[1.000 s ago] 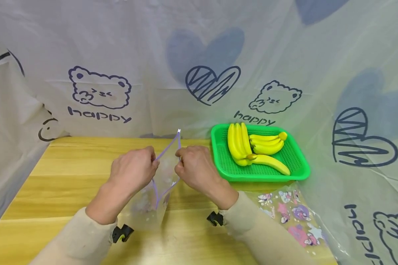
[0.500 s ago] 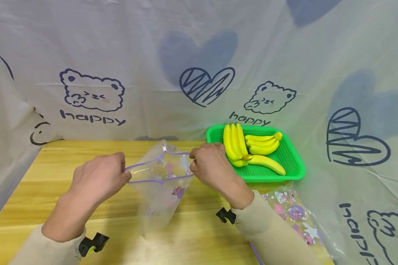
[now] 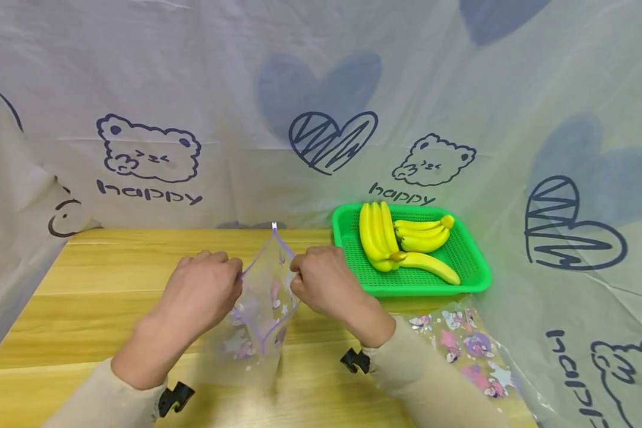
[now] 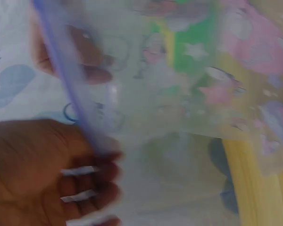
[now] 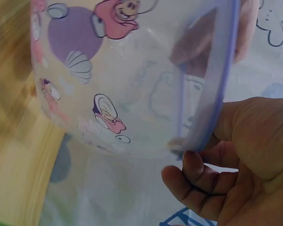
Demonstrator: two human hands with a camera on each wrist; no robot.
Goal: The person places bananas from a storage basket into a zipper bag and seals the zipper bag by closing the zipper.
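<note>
Left grip (image 3: 207, 288): curled, pinching the bag's (image 3: 262, 315) purple rim (image 5: 224, 70).
Right grip (image 3: 322, 279): pinching the opposite rim.
Bag: mouth spread, between both grips over the counter (image 3: 101, 309).
Curtain (image 3: 235, 77): I read "happy" beneath cartoon bears (image 3: 148, 148).

Wht backdrop (image 3: 235, 65): "happy" (image 3: 148, 194) x2 under bears (image 3: 152, 163); 3rd sideways, partly cut off.

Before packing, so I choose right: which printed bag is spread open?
The held bag: left hand and right hand spread its mouth. The other bag lies flat in front of the green basket.
</note>
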